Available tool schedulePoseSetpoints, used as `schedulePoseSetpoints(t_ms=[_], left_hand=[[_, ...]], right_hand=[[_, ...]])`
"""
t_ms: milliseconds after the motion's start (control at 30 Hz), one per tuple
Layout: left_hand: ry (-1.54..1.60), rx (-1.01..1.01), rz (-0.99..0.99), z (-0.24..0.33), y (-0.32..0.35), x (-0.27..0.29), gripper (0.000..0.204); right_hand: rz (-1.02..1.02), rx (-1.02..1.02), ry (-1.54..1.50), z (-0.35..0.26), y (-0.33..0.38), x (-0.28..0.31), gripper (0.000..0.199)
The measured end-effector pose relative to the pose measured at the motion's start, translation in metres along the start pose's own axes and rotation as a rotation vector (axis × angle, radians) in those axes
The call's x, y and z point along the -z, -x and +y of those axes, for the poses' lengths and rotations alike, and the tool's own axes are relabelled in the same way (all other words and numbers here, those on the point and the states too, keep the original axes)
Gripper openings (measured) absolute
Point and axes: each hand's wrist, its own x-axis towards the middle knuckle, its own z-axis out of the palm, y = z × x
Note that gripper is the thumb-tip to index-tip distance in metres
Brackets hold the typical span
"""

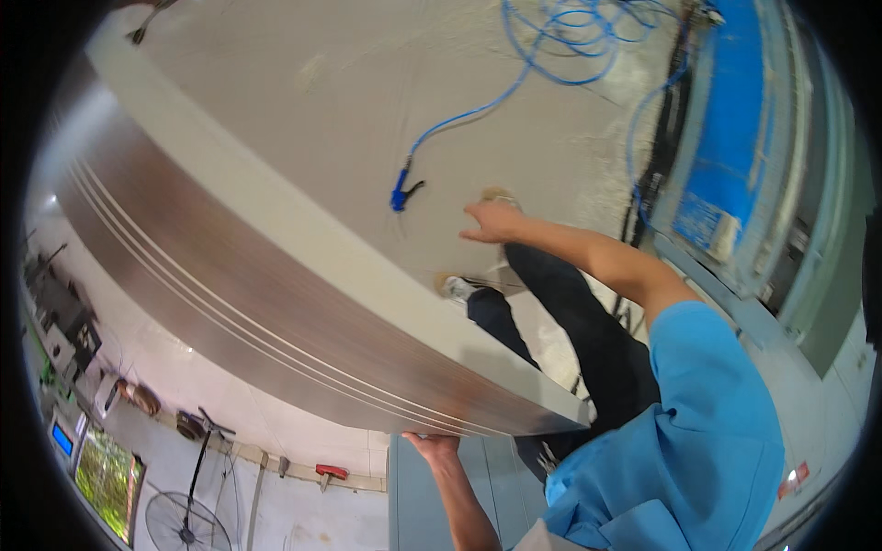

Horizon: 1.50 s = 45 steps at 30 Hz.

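A long, thick panel (303,317) runs from the upper left down to the lower middle, tilted. Its face is brown and silvery with thin pale lines along it, and its side is off-white. My left hand (434,444) is at the panel's lower edge near the end closest to me, gripping it; part of its fingers is hidden behind the panel. My right hand (491,222) reaches out above the floor with fingers apart and nothing in it. Nearest to it is a blue air blow gun (401,195) on the floor.
A blue air hose (514,87) lies in loops on the dusty floor (303,119). At right stands machinery with a long blue surface (735,110). My shoe (455,287) is beside the panel. A standing fan (186,528) and a window (106,482) are at lower left.
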Motion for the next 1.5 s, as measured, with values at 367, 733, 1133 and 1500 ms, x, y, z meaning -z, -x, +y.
schedulePoseSetpoints(t_ms=[367,733,1133,1500], left_hand=[[-0.090,-0.100,-0.156,0.006,-0.082,-0.042,0.108],[-0.043,-0.078,-0.070,-0.015,-0.089,-0.092,0.112],[-0.144,-0.216,-0.066,0.003,-0.065,-0.121,0.089],[0.075,-0.059,0.028,0.012,0.066,-0.081,0.058]], right_hand=[[0.100,0.144,0.369,0.048,-0.286,-0.191,0.069],[-0.066,0.033,0.188,0.109,-0.239,-0.172,0.067],[0.369,-0.411,-1.389,0.129,0.241,0.150,0.049],[1.535,0.452,-1.447,-0.022,0.787,0.202,0.067]])
